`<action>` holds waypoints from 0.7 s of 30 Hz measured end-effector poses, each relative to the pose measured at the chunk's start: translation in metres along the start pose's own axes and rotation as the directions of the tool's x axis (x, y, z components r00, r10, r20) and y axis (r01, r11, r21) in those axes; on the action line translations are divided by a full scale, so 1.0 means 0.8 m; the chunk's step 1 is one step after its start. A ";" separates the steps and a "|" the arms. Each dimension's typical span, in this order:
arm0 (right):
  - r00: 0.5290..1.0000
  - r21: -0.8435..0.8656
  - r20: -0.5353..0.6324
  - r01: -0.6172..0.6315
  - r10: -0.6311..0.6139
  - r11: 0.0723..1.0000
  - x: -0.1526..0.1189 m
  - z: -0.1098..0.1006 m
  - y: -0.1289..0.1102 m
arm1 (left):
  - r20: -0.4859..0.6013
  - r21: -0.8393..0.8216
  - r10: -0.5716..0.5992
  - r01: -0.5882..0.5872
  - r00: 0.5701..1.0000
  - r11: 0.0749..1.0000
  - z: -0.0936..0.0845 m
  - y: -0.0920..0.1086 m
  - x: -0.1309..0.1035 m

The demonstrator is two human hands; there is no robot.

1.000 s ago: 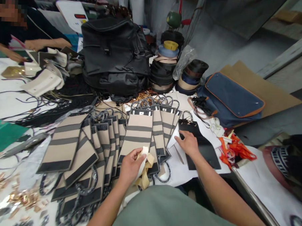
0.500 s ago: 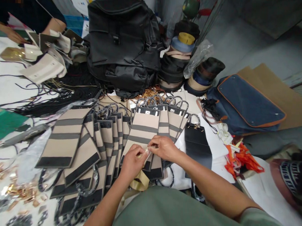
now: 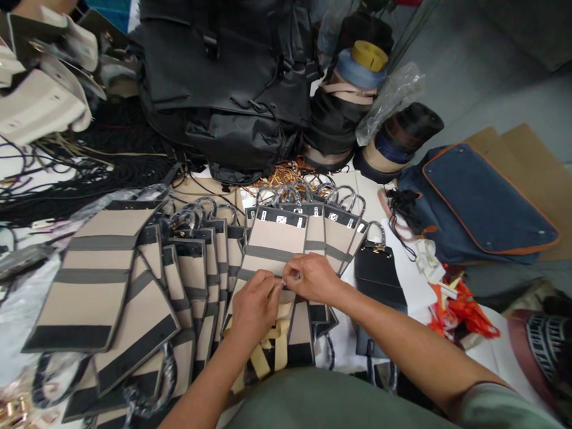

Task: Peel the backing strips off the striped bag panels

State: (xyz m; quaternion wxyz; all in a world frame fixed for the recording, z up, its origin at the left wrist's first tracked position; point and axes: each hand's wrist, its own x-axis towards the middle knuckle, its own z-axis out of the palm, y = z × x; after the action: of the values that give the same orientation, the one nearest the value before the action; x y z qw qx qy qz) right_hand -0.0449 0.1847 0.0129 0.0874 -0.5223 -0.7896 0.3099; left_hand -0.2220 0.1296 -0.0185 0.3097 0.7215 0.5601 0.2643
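Note:
Near the centre, my left hand (image 3: pixel 258 305) is closed in a pinch, with a pale yellow tape (image 3: pixel 281 331) hanging just below its fingers. My right hand (image 3: pixel 309 277) is also pinched, its fingertips nearly touching those of my left. Whatever small piece lies between the fingertips is too small to make out. Both hands are over a beige and grey striped panel (image 3: pixel 278 236) with a black top band. More striped panels (image 3: pixel 92 263) with wrapped loop handles are fanned out to the left, and a black panel (image 3: pixel 378 269) lies to the right.
A large black backpack (image 3: pixel 226 66) stands behind the panels. Rolls of tape (image 3: pixel 353 84) are stacked beside it. A navy bag (image 3: pixel 486 198) and orange plastic (image 3: pixel 466 308) are at the right. Beige pieces (image 3: pixel 39 102) and black cords (image 3: pixel 103 162) lie at the left.
The view has shifted closer and downward. My fingertips stay close together, while more of the yellow tape now shows hanging below them.

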 end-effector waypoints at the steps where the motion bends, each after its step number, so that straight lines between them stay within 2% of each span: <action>1: 0.998 0.095 -0.020 -0.062 0.064 0.994 0.007 0.005 0.010 | -0.012 -0.006 -0.003 0.003 1.000 1.000 0.001 -0.001 0.003; 4: 0.952 0.429 -0.097 -0.223 0.290 0.875 0.035 0.016 0.052 | -0.003 -0.090 -0.008 0.008 1.000 0.996 0.009 -0.015 0.008; 7: 0.880 0.598 -0.221 -0.219 0.421 0.771 0.068 0.016 0.097 | -0.058 -0.143 -0.089 0.080 0.994 0.986 0.018 -0.045 0.007; 10: 0.844 0.556 -0.324 -0.196 0.428 0.808 0.097 0.015 0.124 | -0.161 -0.114 -0.238 0.221 0.958 0.968 0.025 -0.083 0.007; 14: 0.797 0.340 -0.387 -0.344 0.463 0.875 0.119 0.028 0.134 | -0.120 -0.151 -0.333 0.314 0.935 0.937 0.028 -0.113 0.009; 17: 0.743 0.273 -0.469 -0.392 0.478 0.878 0.121 0.039 0.137 | -0.159 -0.161 -0.325 0.300 0.932 0.940 0.025 -0.112 0.008; 19: 0.706 0.332 -0.510 -0.365 0.491 0.870 0.119 0.039 0.138 | -0.205 -0.180 -0.315 0.281 0.926 0.943 0.021 -0.103 0.006; 21: 0.683 0.427 -0.524 -0.306 0.509 0.851 0.115 0.033 0.133 | -0.186 -0.260 -0.365 0.312 0.912 0.914 0.014 -0.089 0.003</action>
State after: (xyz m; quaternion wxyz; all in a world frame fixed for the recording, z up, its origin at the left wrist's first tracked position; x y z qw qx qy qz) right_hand -0.0159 0.2830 -0.0868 0.3492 -0.7384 -0.5197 0.2504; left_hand -0.2595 0.1431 -0.0788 0.3633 0.5374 0.6758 0.3499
